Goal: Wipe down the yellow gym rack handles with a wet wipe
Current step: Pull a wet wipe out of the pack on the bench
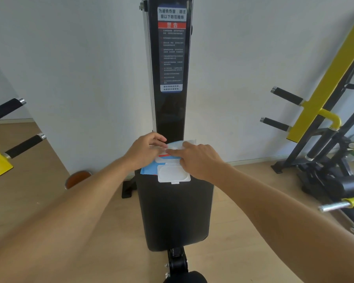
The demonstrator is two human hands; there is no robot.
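The wet wipe pack [168,162] lies on the far end of the black padded seat [175,213], against the base of the black upright [170,111]. Its white flip lid [173,175] stands open toward the person. The left hand [145,153] pinches the pack near the dispensing opening, fingertips drawn together on what appears to be the edge of a sheet. The right hand [200,160] rests flat on the pack with fingers extended, holding it down. The pack is judged soft, light and prone to sliding on the vinyl, so it needs bracing during extraction. A wipe is thin, limp and damp; it should be taken by one corner and drawn slowly to avoid tearing. The yellow rack [323,86] and its black grips [287,96] stand well apart to the right, untouched.
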